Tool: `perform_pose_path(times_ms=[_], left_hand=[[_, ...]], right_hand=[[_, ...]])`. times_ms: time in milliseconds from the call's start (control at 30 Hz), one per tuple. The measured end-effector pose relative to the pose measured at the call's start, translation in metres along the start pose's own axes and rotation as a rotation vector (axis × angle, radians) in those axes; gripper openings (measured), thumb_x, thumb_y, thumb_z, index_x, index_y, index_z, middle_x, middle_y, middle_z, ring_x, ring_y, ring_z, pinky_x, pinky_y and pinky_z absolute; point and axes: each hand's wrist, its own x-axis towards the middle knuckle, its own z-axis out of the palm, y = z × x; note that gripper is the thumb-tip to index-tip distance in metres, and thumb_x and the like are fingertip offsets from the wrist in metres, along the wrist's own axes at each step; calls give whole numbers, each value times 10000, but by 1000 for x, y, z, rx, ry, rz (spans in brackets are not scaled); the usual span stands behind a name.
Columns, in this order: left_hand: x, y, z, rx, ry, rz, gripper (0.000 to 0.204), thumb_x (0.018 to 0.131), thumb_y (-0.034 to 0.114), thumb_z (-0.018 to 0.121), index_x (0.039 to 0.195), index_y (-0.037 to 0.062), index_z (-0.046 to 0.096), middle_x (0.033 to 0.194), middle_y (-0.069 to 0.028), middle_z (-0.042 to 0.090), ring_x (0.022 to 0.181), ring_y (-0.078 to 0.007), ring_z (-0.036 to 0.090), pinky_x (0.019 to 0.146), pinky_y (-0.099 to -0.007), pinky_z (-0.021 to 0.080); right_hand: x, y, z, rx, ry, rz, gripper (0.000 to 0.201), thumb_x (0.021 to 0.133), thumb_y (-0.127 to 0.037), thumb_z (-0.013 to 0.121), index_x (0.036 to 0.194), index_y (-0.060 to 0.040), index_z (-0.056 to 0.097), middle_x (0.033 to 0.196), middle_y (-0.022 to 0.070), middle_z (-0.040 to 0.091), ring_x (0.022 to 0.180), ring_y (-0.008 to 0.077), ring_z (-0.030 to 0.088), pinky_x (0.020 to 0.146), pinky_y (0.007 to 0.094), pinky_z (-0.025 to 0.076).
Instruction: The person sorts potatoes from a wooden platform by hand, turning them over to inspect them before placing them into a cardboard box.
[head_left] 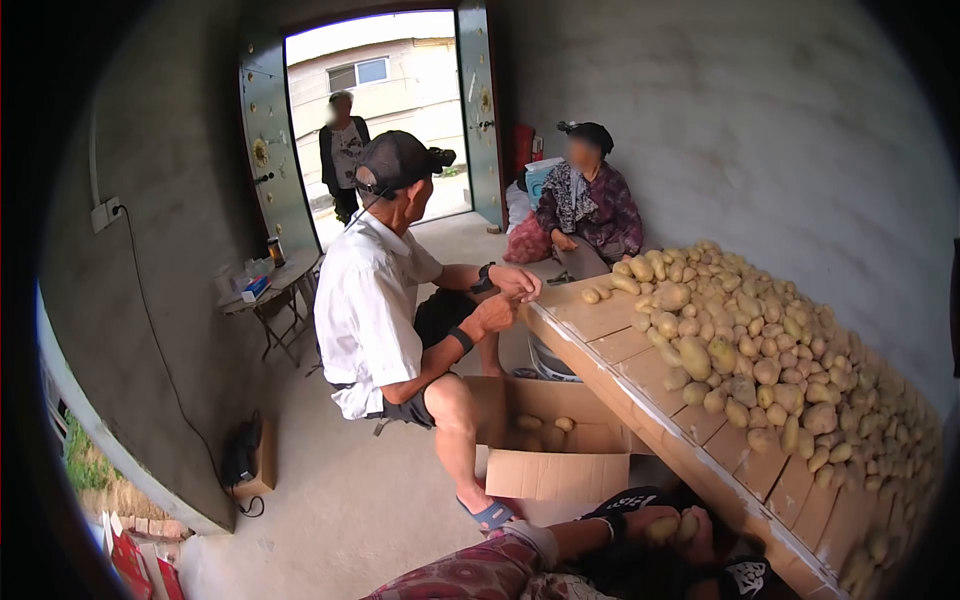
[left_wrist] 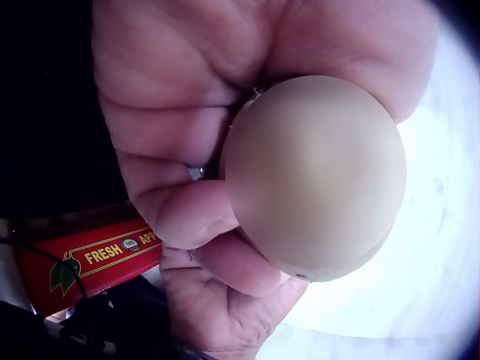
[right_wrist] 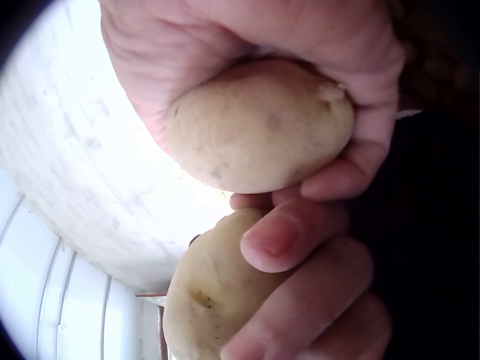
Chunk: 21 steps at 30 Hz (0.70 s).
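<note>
Low in the head view, my left hand (head_left: 636, 520) and right hand (head_left: 702, 545) are close together, each with a potato. The left potato (head_left: 661, 530) lies in my curled left fingers; in the left wrist view this potato (left_wrist: 315, 180) looks blurred and pale against the palm. My right hand grips another potato (head_left: 688, 526). In the right wrist view that right-hand potato (right_wrist: 259, 127) is smooth and yellowish, with a rough spot at one end. Just below it, the left-hand potato (right_wrist: 206, 292) shows a dark-specked eye, with left fingers (right_wrist: 315, 285) wrapped over one side.
Many potatoes (head_left: 760, 360) are heaped on a slatted wooden platform (head_left: 625, 345) at my right. An open cardboard box (head_left: 560, 475) with a few potatoes stands beneath its edge. A seated person (head_left: 375, 300) is beside the box; another person (head_left: 600, 205) sits by the wall, and one (head_left: 347, 155) stands at the doorway.
</note>
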Motion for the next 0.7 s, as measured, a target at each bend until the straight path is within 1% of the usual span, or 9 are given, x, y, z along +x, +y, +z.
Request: perform_pose_path(times_ms=[100,167,233,300,333,467,533,667,700], left_hand=[[10,-3,-11,-1,23,-43,179,927,227,398,1043,138,502,844,-59,581,629,-122,556,497,-214,445],[2,0,-6,87,-86,99,179,921,224,415,1054,139,500,863,-59,569,651,-125,558,515,-216,452],[2,0,-9,76,-11,30,184,917,224,425,1059,133,496,880,-59,560,654,-122,556,518,-219,454],[4,1,-6,453,-39,248,199,919,248,419,1063,135,496,866,-54,563,642,-122,552,511,-220,451],[3,4,-3,176,35,24,215,922,285,405,1048,140,502,849,-50,567,625,-121,548,497,-214,443],[-1,8,-3,69,-18,-30,208,937,269,384,1048,128,490,886,-52,569,699,-113,551,555,-198,454],[3,3,-3,51,25,-24,228,928,323,387,1016,147,502,831,-53,574,599,-116,543,464,-205,427],[6,4,-3,41,32,-35,232,926,330,389,1016,149,501,820,-53,574,592,-118,542,459,-205,426],[2,9,1,44,41,-61,234,924,334,391,1016,150,502,817,-54,575,593,-119,545,459,-207,428]], right_hand=[[2,3,-2,-41,-18,-41,646,575,-194,824,1069,-29,442,937,97,519,862,212,518,802,328,437],[0,-16,-3,-5,27,-26,629,573,-204,827,1047,-35,449,916,93,519,839,209,518,780,324,439],[4,-9,-1,33,-6,-61,613,572,-213,830,1025,-40,456,895,89,519,816,207,517,758,321,441],[5,8,-2,-60,-42,-76,603,566,-218,832,1007,-44,459,869,82,523,791,205,515,730,316,441],[4,8,-4,-88,-53,-87,601,556,-225,837,995,-44,468,865,80,522,783,204,513,728,316,443],[3,0,3,44,55,-57,603,550,-230,839,990,-41,472,863,88,520,791,216,520,736,326,444],[3,-5,-2,-45,7,-93,617,547,-238,841,999,-36,471,870,98,523,802,228,528,749,337,445],[-1,14,-3,-109,7,-129,634,547,-242,842,1014,-30,468,892,106,530,817,240,535,762,345,446],[0,1,-3,-106,20,-146,532,600,-194,782,1002,-25,478,891,117,543,816,244,546,762,340,448]])
